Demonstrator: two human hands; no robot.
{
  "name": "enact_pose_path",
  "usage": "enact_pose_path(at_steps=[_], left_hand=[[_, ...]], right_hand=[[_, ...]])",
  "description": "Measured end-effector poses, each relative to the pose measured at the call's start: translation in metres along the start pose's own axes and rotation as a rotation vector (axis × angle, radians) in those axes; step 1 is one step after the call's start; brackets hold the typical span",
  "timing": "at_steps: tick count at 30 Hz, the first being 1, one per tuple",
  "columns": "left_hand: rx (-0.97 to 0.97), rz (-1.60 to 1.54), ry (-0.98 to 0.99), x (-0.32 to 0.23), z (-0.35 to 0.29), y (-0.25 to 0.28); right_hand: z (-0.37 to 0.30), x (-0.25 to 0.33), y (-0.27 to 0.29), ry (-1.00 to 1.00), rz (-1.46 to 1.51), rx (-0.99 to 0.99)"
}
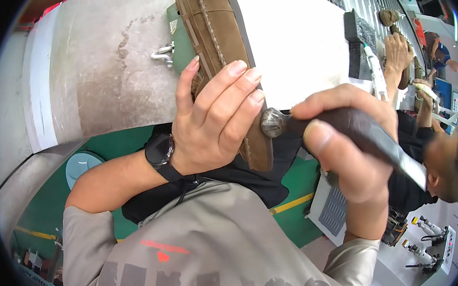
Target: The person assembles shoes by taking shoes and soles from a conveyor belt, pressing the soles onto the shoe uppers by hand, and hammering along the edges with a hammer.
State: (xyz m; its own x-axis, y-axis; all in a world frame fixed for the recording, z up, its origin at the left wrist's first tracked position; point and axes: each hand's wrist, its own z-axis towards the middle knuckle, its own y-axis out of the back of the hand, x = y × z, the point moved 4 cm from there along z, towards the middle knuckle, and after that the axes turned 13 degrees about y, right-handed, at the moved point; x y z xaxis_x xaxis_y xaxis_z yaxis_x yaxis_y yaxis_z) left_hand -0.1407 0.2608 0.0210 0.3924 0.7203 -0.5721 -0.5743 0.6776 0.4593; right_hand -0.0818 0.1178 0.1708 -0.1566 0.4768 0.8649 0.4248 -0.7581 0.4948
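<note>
A brown shoe (232,30) with a stitched seam lies across the near edge of a worn work surface, its sole edge facing right. My left hand (215,107) is spread over the shoe and grips it, fingers pointing away from me. A green piece (183,45) with a bent metal hook (163,54) shows at the shoe's left side. My right hand (353,136) is closed around a hammer (343,125) with a rounded, worn metal face and a flat tapering end. That face is at the sole edge, close beside my left fingertips; whether it touches cannot be seen.
The pale, curved work surface (111,64) extends left. Dark blocks (361,40) and a white tube (374,68) stand at its right. Beyond, a co-worker (422,153) handles brown shoes by a roller conveyor (369,6). A white machine (419,255) stands lower right; a light-blue round thing (82,166) lower left.
</note>
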Motion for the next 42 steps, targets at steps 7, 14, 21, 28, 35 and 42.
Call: enact_pose_path(at_steps=[7,14,21,28,35,42], left_hand=[[0.460,0.049,0.191,0.026,0.033,0.036],[0.545,0.038,0.183,0.031,0.046,0.032],[0.637,0.083,0.103,0.033,0.063,0.044],[0.600,-0.018,0.229,0.082,0.125,0.057],[0.558,-0.044,0.373,0.087,0.114,0.001],[0.550,-0.063,0.352,0.086,0.115,-0.002]], right_hand=[[0.001,-0.023,0.006,0.001,0.273,-0.283],[0.052,-0.019,-0.004,-0.135,0.132,-0.130],[0.069,-0.019,-0.008,-0.057,0.188,-0.180],[0.092,-0.027,-0.005,0.015,0.271,-0.133],[0.106,-0.036,-0.013,0.012,0.408,-0.232],[0.153,0.000,-0.003,0.166,-0.010,0.110]])
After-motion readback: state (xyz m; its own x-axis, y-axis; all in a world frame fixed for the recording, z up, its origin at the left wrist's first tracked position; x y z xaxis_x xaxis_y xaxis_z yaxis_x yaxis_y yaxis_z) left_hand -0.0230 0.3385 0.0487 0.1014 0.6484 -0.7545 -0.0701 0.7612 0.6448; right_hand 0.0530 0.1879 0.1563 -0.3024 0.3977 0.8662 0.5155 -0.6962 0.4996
